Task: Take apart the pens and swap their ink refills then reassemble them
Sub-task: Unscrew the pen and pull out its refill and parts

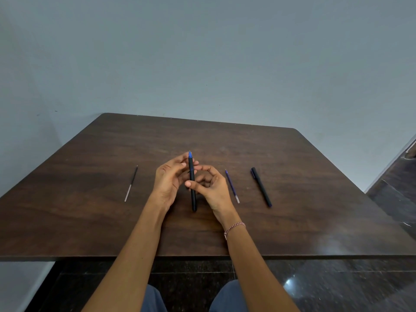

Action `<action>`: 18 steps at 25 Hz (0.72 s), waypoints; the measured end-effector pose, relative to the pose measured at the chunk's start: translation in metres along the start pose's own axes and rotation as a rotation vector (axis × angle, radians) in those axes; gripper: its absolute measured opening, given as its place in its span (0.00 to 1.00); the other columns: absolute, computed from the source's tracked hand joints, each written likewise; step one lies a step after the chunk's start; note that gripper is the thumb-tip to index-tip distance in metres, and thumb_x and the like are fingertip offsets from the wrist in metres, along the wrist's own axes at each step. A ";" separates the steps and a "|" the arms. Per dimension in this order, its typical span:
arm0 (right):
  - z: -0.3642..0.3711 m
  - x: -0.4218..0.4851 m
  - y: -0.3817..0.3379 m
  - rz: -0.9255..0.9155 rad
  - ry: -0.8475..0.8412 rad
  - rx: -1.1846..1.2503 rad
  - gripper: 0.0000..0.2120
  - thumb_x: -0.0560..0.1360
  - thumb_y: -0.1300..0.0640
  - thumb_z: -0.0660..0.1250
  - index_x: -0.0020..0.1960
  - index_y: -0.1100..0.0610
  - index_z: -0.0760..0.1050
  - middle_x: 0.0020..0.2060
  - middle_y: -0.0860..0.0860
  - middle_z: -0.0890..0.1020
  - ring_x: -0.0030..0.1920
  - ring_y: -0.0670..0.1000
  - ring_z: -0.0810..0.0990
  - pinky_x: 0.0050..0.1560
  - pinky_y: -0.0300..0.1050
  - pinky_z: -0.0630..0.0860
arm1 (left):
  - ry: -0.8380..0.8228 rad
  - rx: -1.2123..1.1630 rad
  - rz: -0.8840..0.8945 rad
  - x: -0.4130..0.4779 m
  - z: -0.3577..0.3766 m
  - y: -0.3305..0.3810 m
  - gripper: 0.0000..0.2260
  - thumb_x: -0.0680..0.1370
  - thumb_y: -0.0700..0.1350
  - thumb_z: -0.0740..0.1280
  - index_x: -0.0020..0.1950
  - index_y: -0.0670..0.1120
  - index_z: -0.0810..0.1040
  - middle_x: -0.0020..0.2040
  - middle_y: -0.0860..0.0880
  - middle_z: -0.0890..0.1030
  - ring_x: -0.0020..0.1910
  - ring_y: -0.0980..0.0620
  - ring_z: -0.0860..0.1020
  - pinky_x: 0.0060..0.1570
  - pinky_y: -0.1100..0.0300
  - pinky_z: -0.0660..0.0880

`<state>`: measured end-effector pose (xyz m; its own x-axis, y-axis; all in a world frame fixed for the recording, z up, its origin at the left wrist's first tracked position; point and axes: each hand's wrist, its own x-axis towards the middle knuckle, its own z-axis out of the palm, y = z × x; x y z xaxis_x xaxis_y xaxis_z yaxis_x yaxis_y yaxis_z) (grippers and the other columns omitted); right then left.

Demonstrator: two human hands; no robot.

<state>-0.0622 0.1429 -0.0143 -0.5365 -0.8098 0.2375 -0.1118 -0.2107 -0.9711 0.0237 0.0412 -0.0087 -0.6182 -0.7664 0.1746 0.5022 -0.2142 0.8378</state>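
A black pen with a blue tip (192, 194) stands nearly upright over the middle of the table, tip pointing away from me. My left hand (167, 179) pinches it near the upper part. My right hand (210, 184) holds its barrel lower down between thumb and fingers. A black ink refill (131, 183) lies alone on the table to the left. A blue ink refill (232, 186) lies just right of my right hand. Further right lies a second black pen (261, 186), whole and capped.
The dark wooden table (315, 199) stands against a plain grey wall. Its near edge runs across the lower part of the view, with my knees and a dark polished floor (337, 284) below it.
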 end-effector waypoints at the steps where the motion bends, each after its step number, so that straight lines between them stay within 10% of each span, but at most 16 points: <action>1: 0.000 0.000 0.000 0.004 0.003 -0.001 0.22 0.66 0.64 0.77 0.58 0.58 0.74 0.35 0.51 0.81 0.43 0.54 0.83 0.51 0.47 0.80 | -0.010 -0.001 0.010 0.000 0.000 0.000 0.13 0.77 0.31 0.58 0.52 0.41 0.81 0.44 0.45 0.85 0.46 0.49 0.83 0.43 0.61 0.80; 13: 0.001 -0.001 -0.002 0.018 0.000 -0.033 0.21 0.66 0.62 0.77 0.54 0.51 0.75 0.35 0.51 0.81 0.42 0.52 0.82 0.47 0.45 0.79 | 0.009 0.079 0.080 -0.002 -0.004 0.003 0.18 0.65 0.42 0.74 0.54 0.51 0.82 0.47 0.52 0.84 0.47 0.54 0.82 0.43 0.61 0.80; 18: 0.001 -0.001 -0.001 0.013 0.010 -0.039 0.19 0.66 0.62 0.77 0.52 0.50 0.76 0.33 0.47 0.81 0.41 0.53 0.83 0.49 0.51 0.79 | -0.008 0.038 0.009 0.000 -0.006 0.001 0.12 0.78 0.39 0.62 0.57 0.49 0.81 0.53 0.45 0.84 0.52 0.48 0.82 0.45 0.59 0.80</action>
<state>-0.0610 0.1437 -0.0135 -0.5460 -0.8071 0.2247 -0.1372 -0.1784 -0.9743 0.0278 0.0378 -0.0107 -0.6183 -0.7635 0.1865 0.4847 -0.1837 0.8552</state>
